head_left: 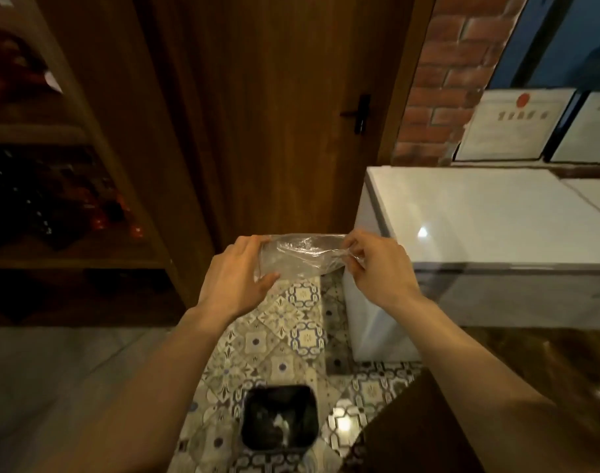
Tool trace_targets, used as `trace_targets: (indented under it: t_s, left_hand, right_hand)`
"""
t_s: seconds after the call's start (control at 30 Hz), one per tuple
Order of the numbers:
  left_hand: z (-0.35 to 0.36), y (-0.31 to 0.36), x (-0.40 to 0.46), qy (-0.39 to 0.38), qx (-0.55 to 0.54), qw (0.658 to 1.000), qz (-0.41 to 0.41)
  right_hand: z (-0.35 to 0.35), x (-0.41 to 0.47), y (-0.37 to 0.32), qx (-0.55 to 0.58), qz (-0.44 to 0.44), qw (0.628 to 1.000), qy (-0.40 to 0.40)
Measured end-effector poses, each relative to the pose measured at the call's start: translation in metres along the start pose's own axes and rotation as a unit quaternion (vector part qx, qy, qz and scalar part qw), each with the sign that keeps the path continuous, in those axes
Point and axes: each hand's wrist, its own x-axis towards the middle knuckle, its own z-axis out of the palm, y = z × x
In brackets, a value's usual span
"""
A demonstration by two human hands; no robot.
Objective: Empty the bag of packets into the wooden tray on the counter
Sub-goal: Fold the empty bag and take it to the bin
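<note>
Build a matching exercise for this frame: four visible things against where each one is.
Things:
1. clear plastic bag
2. black bin
3. framed certificates
4. door handle

Places:
A. on the patterned floor tiles
B. leaning against the wall behind the white chest
C. held between the left hand and right hand
D. on the wooden door

Pairs: 1-C, 2-A, 3-B, 4-D
</note>
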Motion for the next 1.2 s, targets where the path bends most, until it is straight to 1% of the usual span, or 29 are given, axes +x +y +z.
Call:
trace_targets:
  t_s: [0.1, 0.2, 0.33, 0.4, 0.47, 0.6, 0.7, 0.9, 0.97, 1.07, 1.13, 1.2]
  left_hand:
    - [0.046, -0.033, -0.021, -0.049, -0.014, 0.998, -0.032]
    - [0.094, -0.064, -0.048, -0.095, -0.027, 0.994, -0.047]
    - [0.158, -0.103, -0.084, -0.165, -0.021, 0.983, -0.082]
    - [0.189, -0.122, -0.101, -0.193, -0.026, 0.976, -0.103]
    - [0.207, -0.135, -0.113, -0.214, -0.026, 0.970, -0.110]
    - [0.253, -0.160, -0.142, -0.261, -0.025, 0.956, -0.134]
    - [0.274, -0.171, -0.157, -0.278, -0.030, 0.949, -0.147]
    - [0.294, -0.189, -0.168, -0.293, -0.046, 0.942, -0.155]
    - [0.296, -0.195, -0.171, -0.300, -0.047, 0.939, -0.163]
    - [0.300, -0.204, -0.174, -0.313, -0.047, 0.932, -0.174]
    - [0.301, -0.209, -0.174, -0.318, -0.044, 0.930, -0.178]
    - [0.301, -0.213, -0.174, -0.310, -0.043, 0.932, -0.182]
  right_hand:
    - [0.053, -0.024, 0.012, 0.010, 0.043, 0.998, -0.049]
    - [0.104, -0.053, 0.022, 0.029, 0.067, 0.994, -0.078]
    - [0.172, -0.091, 0.034, 0.048, 0.111, 0.980, -0.158]
    - [0.209, -0.110, 0.043, 0.053, 0.111, 0.978, -0.169]
    - [0.229, -0.124, 0.049, 0.053, 0.116, 0.977, -0.169]
    - [0.287, -0.152, 0.064, 0.039, 0.153, 0.968, -0.196]
    - [0.316, -0.167, 0.069, 0.016, 0.192, 0.956, -0.220]
    - [0.355, -0.178, 0.075, -0.016, 0.237, 0.934, -0.266]
    - [0.365, -0.178, 0.075, -0.011, 0.237, 0.932, -0.274]
    - [0.379, -0.178, 0.071, 0.027, 0.214, 0.932, -0.292]
    - [0.388, -0.179, 0.072, 0.026, 0.202, 0.924, -0.322]
    - [0.392, -0.180, 0.070, 0.011, 0.209, 0.915, -0.346]
